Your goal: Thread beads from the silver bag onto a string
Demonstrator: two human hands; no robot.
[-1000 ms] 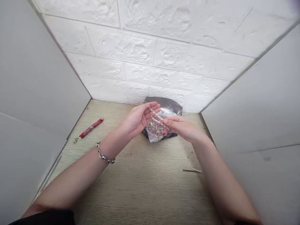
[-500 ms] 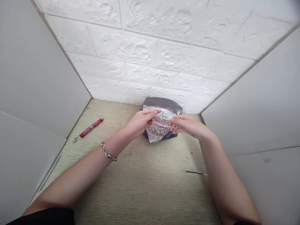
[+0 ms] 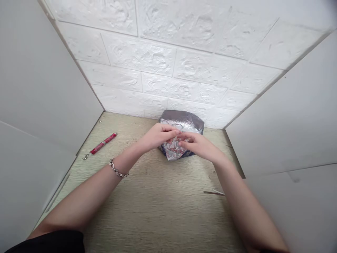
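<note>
My left hand (image 3: 163,136), wearing a chain bracelet (image 3: 117,169) at the wrist, is closed in a pinch over the bag. Earlier a thin string of small beads ran from it toward the other hand; now the string is hardly distinguishable. My right hand (image 3: 196,143) comes in from the right, thumb and fingers apart, fingertips beside the left ones. Below both hands lies an opened bag (image 3: 184,115) with a silvery lining. Small pink, white and clear beads (image 3: 173,149) fill its front part, partly hidden by my fingers.
A red pen-like stick (image 3: 103,143) with a metal clasp lies on the wooden tabletop (image 3: 158,207) to the left. Scissors (image 3: 213,192), partly covered by my right forearm, lie at the right. A white brick-patterned wall (image 3: 158,59) stands behind, with grey panels on both sides.
My right hand has moved left to meet my left fingertips, and its thumb and fingers have spread. The left hand stays nearly in place. The bag has barely moved.
</note>
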